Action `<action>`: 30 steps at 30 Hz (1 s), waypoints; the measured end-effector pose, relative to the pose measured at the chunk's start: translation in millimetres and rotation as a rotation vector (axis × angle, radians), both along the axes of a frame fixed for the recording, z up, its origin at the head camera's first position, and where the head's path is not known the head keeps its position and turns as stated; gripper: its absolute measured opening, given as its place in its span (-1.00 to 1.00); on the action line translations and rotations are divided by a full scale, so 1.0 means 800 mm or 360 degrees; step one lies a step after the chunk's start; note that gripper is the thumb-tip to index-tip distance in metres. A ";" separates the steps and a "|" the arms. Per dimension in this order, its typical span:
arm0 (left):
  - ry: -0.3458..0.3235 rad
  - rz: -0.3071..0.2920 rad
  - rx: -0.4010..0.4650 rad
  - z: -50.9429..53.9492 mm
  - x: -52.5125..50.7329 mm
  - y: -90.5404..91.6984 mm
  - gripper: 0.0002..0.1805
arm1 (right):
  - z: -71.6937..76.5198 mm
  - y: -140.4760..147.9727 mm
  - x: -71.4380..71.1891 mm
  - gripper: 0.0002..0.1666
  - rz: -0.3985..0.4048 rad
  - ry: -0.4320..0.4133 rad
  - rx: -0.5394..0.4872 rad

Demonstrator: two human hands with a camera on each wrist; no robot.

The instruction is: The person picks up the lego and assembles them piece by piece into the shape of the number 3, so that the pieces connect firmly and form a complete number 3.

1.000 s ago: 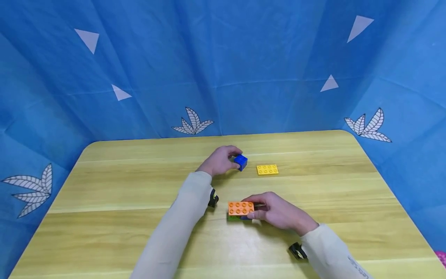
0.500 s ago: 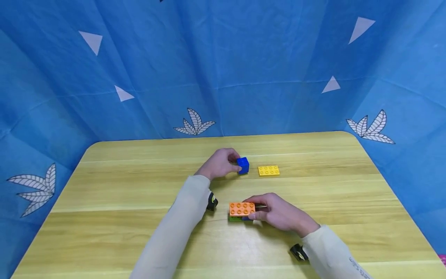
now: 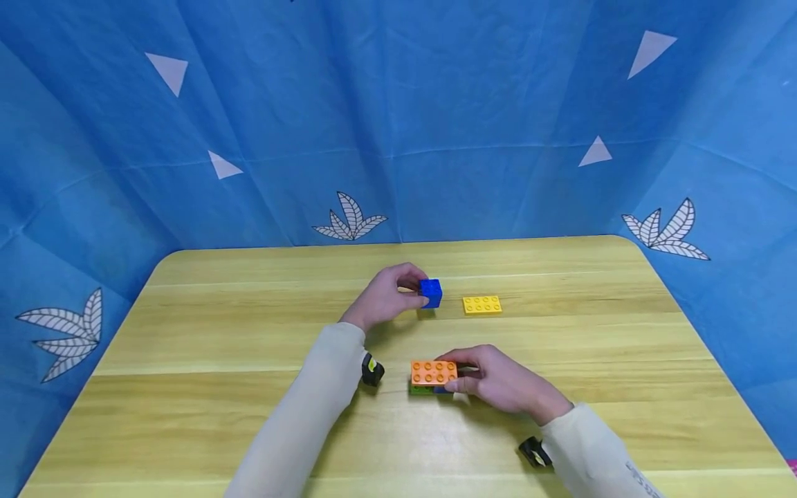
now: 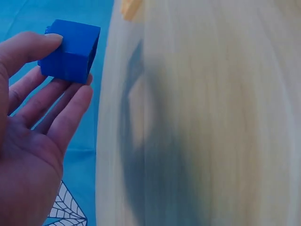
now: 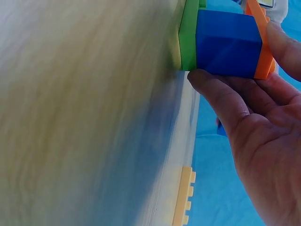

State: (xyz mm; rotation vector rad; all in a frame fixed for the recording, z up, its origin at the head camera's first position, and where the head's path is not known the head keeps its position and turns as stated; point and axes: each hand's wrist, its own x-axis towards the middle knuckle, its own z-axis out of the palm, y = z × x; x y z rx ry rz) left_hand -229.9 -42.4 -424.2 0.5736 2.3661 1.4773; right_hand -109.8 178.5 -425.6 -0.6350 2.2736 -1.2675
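Note:
In the head view a small blue toy brick [image 3: 431,293] is pinched between the thumb and fingers of my left hand [image 3: 385,296], just above the far part of the table. The left wrist view shows this brick [image 4: 71,49] with the thumb on one side and fingertips beneath. My right hand [image 3: 501,380] holds a stack of toy bricks nearer to me. An orange studded plate [image 3: 434,373] tops the stack, a blue brick [image 5: 228,43] sits in the middle, and a green plate [image 5: 189,40] forms its base. My right thumb presses the orange plate.
A flat yellow studded plate [image 3: 482,305] lies on the wooden table [image 3: 205,332], to the right of the left hand's brick. Blue cloth [image 3: 467,124] hangs behind the table and at its sides. Black wrist cameras are worn under both sleeves.
The left hand shifts slightly and raises the blue brick off the table, turning it a little. The right hand keeps its hold on the stack, which stays in place. The head view drifts slightly.

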 end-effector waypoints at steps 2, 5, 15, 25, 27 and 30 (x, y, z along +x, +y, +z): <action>-0.0015 -0.0003 0.0051 0.002 0.006 -0.001 -0.66 | 0.002 0.000 0.000 -0.57 0.0000 -0.0010 -0.0019; -0.0027 -0.0012 0.0108 0.005 0.013 -0.001 -0.67 | 0.002 0.000 0.000 -0.56 0.0001 -0.0008 -0.0033; -0.0087 0.0021 0.0235 0.008 0.027 -0.011 -0.67 | -0.004 0.001 0.000 -0.54 -0.0004 -0.0003 -0.0019; -0.0075 0.0046 0.0195 0.009 0.039 -0.021 -0.65 | -0.001 0.000 0.001 -0.54 0.0002 0.0014 -0.0026; -0.0044 0.0059 0.0191 0.009 0.041 -0.021 -0.66 | -0.001 0.000 0.001 -0.54 0.0005 0.0013 -0.0018; -0.0018 0.0057 0.0204 0.009 0.045 -0.020 -0.66 | 0.000 0.002 0.003 -0.53 -0.0003 0.0022 0.0011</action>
